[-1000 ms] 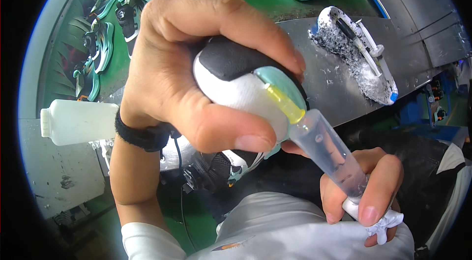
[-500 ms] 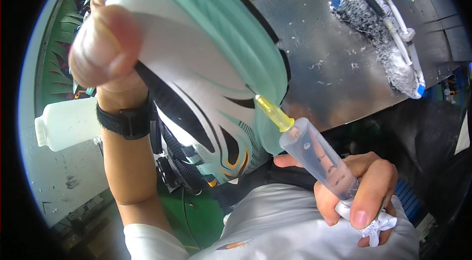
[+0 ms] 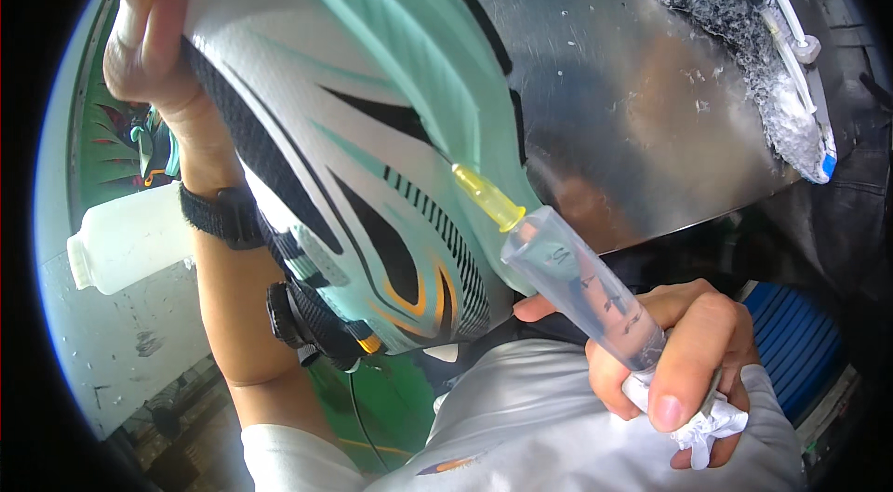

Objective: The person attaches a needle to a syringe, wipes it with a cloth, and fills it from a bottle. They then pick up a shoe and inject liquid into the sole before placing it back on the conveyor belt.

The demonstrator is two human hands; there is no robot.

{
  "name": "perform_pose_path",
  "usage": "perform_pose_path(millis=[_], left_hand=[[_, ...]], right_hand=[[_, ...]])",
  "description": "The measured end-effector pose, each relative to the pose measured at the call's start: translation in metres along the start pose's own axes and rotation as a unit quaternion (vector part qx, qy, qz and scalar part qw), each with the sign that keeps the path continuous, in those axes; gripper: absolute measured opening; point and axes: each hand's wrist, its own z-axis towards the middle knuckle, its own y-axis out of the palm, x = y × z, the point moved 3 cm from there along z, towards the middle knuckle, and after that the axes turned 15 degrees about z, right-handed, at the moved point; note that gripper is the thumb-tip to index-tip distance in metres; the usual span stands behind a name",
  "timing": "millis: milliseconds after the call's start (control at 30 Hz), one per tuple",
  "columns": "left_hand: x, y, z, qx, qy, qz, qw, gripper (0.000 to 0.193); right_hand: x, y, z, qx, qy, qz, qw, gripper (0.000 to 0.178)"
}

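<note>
A large sneaker (image 3: 307, 111), white and mint green with black and orange markings, is held up on its side in front of me. My left hand (image 3: 153, 36) is closed around its toe end, the thumb showing and the other fingers mostly hidden. My right hand (image 3: 702, 352) grips a clear plastic syringe (image 3: 586, 292) near its rear end. The yellow needle hub (image 3: 488, 197) points up at the seam between the white upper and the mint midsole; its tip is at or very near that seam. Crumpled white material (image 3: 712, 422) wraps the syringe's rear, against my fingers.
A metal tabletop (image 3: 605, 55) lies beyond the shoe, with a fuzzy grey-and-white pad (image 3: 744, 55) bearing thin white and black tools at right. A white plastic bottle (image 3: 130, 236) lies on its side at left. Blue slats (image 3: 791, 334) show at lower right.
The shoe has shifted left and tilted in my left hand, which moved up and left. The syringe has moved slightly left and up, with its tip still along the midsole seam.
</note>
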Motion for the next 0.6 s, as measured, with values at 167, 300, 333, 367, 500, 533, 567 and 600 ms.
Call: perform_pose_path(millis=[167,300,333,367,500,533,567,600], left_hand=[[-0.010,0.008,-0.010,0.066,-0.047,-0.034,0.996,0.068],[-0.034,0.041,-0.002,0.224,-0.043,0.097,0.969,0.043],[-0.032,0.037,-0.001,0.209,-0.068,0.089,0.971,0.044],[-0.041,0.025,0.002,0.187,-0.087,0.073,0.976,0.044],[-0.052,-0.028,-0.007,0.266,-0.072,0.165,0.947,0.044],[-0.049,-0.035,-0.008,0.286,-0.082,0.251,0.921,0.046],[-0.052,-0.036,-0.005,0.301,-0.089,0.334,0.889,0.048],[-0.059,-0.043,-0.003,0.294,-0.093,0.337,0.890,0.048]], right_hand=[[0.018,-0.004,-0.025,0.039,-0.001,0.037,0.999,0.054],[0.037,-0.020,-0.048,0.090,-0.028,0.076,0.993,0.055],[0.038,-0.017,-0.051,0.099,-0.031,0.087,0.991,0.055],[0.040,-0.018,-0.053,0.108,-0.036,0.086,0.990,0.055],[0.048,-0.027,-0.077,0.117,-0.048,0.102,0.987,0.056],[0.048,-0.029,-0.083,0.115,-0.047,0.124,0.984,0.055],[0.048,-0.033,-0.089,0.115,-0.049,0.144,0.982,0.055],[0.050,-0.037,-0.094,0.116,-0.055,0.149,0.980,0.055]])
